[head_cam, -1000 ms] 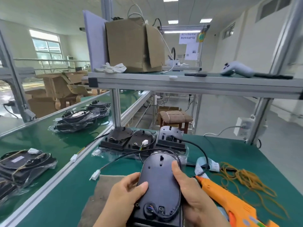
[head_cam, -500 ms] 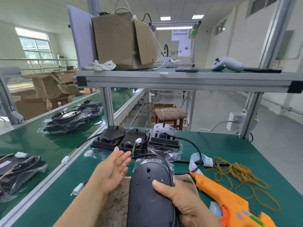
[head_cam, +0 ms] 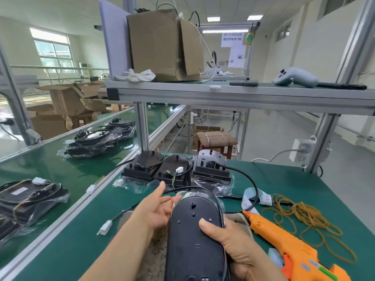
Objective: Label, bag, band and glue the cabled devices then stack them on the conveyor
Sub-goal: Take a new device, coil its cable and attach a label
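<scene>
Several bagged stacks [head_cam: 30, 197] lie on the conveyor [head_cam: 46, 161], so part of the task looks done. The left hand [head_cam: 156, 209] hovers open beside the device [head_cam: 194, 236]. The right hand [head_cam: 229, 246] grips it at the table's near edge. Three more devices [head_cam: 172, 169] wait behind. The glue gun [head_cam: 284, 242] and bands [head_cam: 304, 216] lie unused, so banding and gluing probably remain.

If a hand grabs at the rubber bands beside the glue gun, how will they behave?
The rubber bands look thin and loosely tangled, so they would probably droop limply, and several may lift together. They seem light, so a push would likely slide the heap across the table rather than roll it.
</scene>
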A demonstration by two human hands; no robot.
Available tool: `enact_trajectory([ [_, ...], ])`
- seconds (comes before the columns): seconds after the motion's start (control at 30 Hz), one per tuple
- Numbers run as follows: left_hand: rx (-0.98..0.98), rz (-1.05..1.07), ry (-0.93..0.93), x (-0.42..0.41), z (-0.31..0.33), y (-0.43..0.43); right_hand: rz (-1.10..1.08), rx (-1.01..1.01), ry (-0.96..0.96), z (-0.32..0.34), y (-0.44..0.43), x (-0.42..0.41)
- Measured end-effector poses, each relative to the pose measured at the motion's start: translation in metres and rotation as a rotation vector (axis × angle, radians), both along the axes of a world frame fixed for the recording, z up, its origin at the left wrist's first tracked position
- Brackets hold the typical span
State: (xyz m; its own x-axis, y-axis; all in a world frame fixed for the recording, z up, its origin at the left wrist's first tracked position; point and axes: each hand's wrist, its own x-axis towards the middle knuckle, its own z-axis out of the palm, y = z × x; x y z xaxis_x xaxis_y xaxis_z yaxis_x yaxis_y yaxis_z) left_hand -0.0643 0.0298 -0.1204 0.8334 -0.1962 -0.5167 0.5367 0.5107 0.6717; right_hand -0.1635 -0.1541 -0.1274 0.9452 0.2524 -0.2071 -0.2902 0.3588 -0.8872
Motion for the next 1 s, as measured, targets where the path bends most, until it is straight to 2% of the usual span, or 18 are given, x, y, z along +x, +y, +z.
enact_trajectory([
  [0.1, -0.248, 0.159, -0.004, 0.015, 0.004, 0.011, 0.003, 0.007, 0.010, -0.003, -0.003, 0.000],
  [0.2, -0.316, 0.315, -0.114, 0.023, 0.011, 0.020, -0.023, -0.025, 0.053, -0.004, -0.005, 0.002],
  [0.3, -0.237, 0.418, -0.318, 0.018, 0.025, 0.029, -0.091, -0.063, 0.119, -0.005, -0.006, 0.005],
  [0.43, -0.042, 0.444, -0.572, -0.005, 0.030, 0.042, -0.197, -0.026, 0.183, -0.004, -0.006, 0.009],
  [0.6, 0.176, 0.472, -0.669, -0.043, 0.010, 0.043, -0.250, 0.090, 0.214, -0.007, -0.008, 0.013],
  [0.7, 0.272, 0.470, -0.704, -0.067, -0.004, 0.035, -0.258, 0.074, 0.214, -0.008, -0.009, 0.014],
  [0.77, 0.235, 0.484, -0.743, -0.076, -0.002, 0.032, -0.267, 0.040, 0.209, -0.007, -0.008, 0.014],
  [0.87, 0.074, 0.538, -0.730, -0.068, 0.016, 0.036, -0.251, -0.020, 0.201, -0.006, -0.006, 0.012],
  [1.0, -0.066, 0.640, -0.679, -0.043, 0.037, 0.053, -0.158, 0.020, 0.214, -0.002, -0.009, 0.010],
])
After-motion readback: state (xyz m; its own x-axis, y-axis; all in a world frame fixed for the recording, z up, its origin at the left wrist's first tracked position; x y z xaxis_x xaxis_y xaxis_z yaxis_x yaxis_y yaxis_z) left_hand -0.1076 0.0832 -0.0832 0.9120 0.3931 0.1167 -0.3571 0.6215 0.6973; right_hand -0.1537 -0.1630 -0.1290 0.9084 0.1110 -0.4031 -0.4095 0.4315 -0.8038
